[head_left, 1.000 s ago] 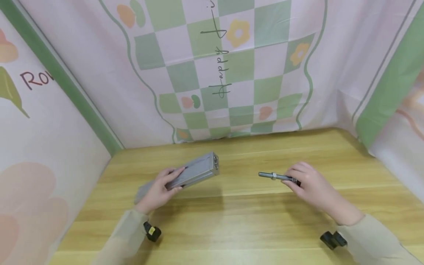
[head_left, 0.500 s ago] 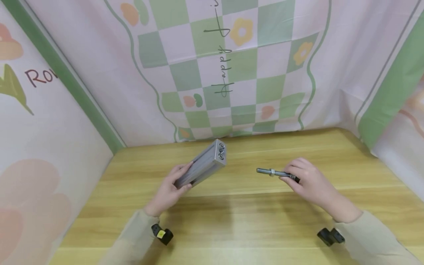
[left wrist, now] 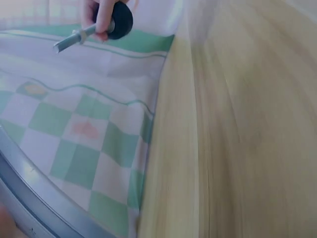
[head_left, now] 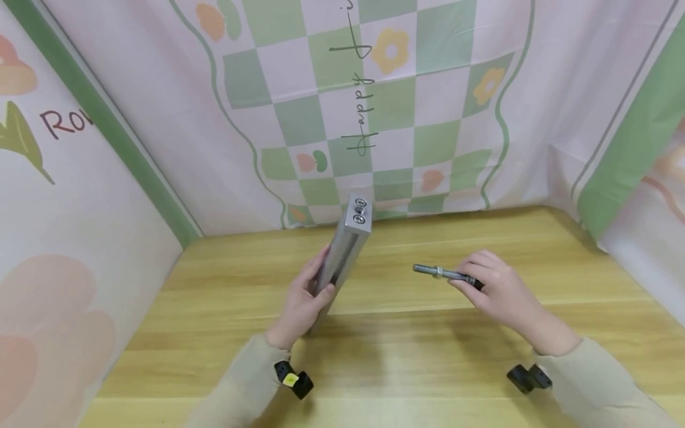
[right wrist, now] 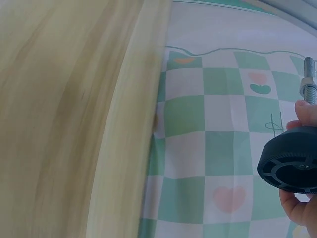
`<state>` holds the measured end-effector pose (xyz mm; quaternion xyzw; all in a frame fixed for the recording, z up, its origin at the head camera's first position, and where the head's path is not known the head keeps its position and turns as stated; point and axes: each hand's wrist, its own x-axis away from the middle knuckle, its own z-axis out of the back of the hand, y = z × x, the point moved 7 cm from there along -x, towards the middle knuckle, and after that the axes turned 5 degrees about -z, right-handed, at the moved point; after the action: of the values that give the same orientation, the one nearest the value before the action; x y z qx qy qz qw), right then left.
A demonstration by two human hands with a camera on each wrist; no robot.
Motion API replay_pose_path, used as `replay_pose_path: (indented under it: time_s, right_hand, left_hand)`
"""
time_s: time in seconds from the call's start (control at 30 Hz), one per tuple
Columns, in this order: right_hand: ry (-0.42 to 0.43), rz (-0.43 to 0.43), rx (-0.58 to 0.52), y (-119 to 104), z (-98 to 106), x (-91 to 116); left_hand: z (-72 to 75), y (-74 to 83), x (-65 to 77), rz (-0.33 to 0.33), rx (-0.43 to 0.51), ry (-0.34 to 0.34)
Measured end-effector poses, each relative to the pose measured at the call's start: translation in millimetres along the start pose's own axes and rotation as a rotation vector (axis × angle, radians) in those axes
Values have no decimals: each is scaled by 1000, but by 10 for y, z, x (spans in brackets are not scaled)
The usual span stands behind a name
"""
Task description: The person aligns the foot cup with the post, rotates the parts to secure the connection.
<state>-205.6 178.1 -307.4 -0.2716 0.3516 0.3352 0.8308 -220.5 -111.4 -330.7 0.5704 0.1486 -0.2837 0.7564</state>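
Observation:
My left hand (head_left: 302,300) grips a grey aluminium profile (head_left: 342,249) around its sides, thumb on the near face. The bar is raised and tilted, its holed end face uppermost and turned toward the head camera. In the left wrist view only a curved-looking strip of the profile (left wrist: 39,198) shows at lower left. My right hand (head_left: 495,291) pinches a levelling foot (head_left: 444,273), its threaded stud pointing left with a hex nut (head_left: 439,271) on it. The right wrist view shows the round black base (right wrist: 292,161) of that foot, with fingers around it. A gap separates stud and profile.
A wooden table (head_left: 407,368) lies beneath both hands. Behind it hangs a checked green and white cloth (head_left: 393,107), and printed cloth also stands at the left and right sides. Small black cameras (head_left: 294,380) sit at the wrists.
The left hand has moved right and swung the profile from lying nearly flat to a steep tilt, its end face turning into view. The right hand with the levelling foot has barely shifted.

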Motion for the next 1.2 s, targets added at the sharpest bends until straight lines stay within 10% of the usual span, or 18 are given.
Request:
replay_pose_path:
  time_s: [0.7, 1.2]
  right_hand:
    - [8, 4, -42, -54, -121, -17]
    - [16, 5, -73, -87, -196, -77]
  left_hand:
    - [-195, -59, -24, 72, 331, 95]
    - [-238, -48, -21, 44, 347, 23]
